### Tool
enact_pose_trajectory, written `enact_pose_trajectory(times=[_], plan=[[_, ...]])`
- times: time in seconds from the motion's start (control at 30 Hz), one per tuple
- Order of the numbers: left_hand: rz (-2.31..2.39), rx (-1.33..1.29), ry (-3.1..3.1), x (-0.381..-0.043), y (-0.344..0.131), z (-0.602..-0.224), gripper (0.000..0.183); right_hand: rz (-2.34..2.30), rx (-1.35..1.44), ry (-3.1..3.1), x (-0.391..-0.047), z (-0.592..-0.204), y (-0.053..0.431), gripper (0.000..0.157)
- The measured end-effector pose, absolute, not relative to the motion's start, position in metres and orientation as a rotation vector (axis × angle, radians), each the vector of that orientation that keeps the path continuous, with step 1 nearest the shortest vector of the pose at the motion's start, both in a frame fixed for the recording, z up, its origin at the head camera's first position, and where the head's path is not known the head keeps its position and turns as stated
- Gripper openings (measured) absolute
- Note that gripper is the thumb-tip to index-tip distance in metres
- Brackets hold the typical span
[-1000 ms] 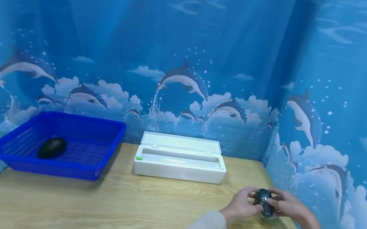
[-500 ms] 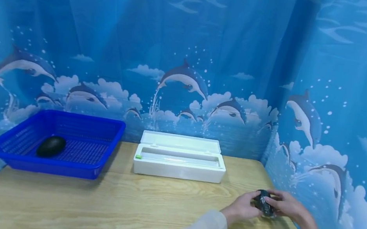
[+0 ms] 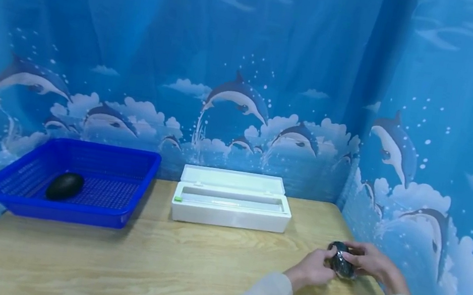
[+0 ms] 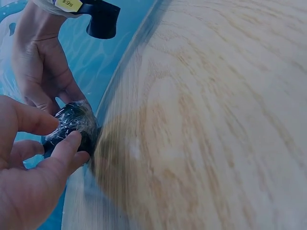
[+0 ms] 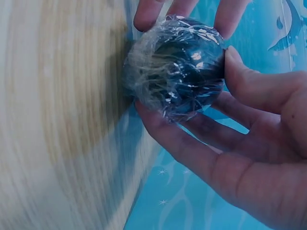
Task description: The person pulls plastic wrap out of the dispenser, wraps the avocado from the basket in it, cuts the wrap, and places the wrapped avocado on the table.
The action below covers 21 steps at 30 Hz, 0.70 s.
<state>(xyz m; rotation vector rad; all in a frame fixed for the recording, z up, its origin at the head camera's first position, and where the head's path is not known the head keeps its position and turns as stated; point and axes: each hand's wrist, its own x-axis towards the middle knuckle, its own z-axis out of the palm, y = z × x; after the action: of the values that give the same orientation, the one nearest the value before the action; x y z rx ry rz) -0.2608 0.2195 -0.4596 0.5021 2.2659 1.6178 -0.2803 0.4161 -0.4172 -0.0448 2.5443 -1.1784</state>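
A dark, oval, avocado-like fruit [image 3: 342, 261] wrapped in clear cling film stands near the right edge of the table, held between both hands. Shiny, crinkled film covers the fruit [image 5: 177, 67] in the right wrist view. My left hand [image 3: 313, 270] grips its left side with thumb and fingers; in the left wrist view those fingers of the left hand [image 4: 41, 163] bend against the film. From the right, my right hand [image 3: 372, 263] holds it, thumb on one side and fingers round the other, as the right wrist view shows of the right hand [image 5: 249, 139].
A blue plastic basket [image 3: 70, 213] at the left holds a second dark oval fruit [image 3: 65, 186]. At the back middle stands a white cling film dispenser [image 3: 229, 219] with its lid up and a green slider [image 3: 178, 199]. A dolphin-print curtain [image 3: 250, 58] borders the wooden table [image 3: 154, 268].
Both hands stay on the wrapped fruit at nearly the same spot. The fruit has tilted slightly between them, and the left fingers have shifted a little on it.
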Motion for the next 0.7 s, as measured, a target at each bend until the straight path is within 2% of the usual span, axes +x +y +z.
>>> enact_pose_trajectory(times=[0.7], plan=[[1.573,0.482,2.372,-0.261,0.217,-0.449,0.072,-1.161,-0.025,2.483,-0.277,-0.403,0.410,0.068]])
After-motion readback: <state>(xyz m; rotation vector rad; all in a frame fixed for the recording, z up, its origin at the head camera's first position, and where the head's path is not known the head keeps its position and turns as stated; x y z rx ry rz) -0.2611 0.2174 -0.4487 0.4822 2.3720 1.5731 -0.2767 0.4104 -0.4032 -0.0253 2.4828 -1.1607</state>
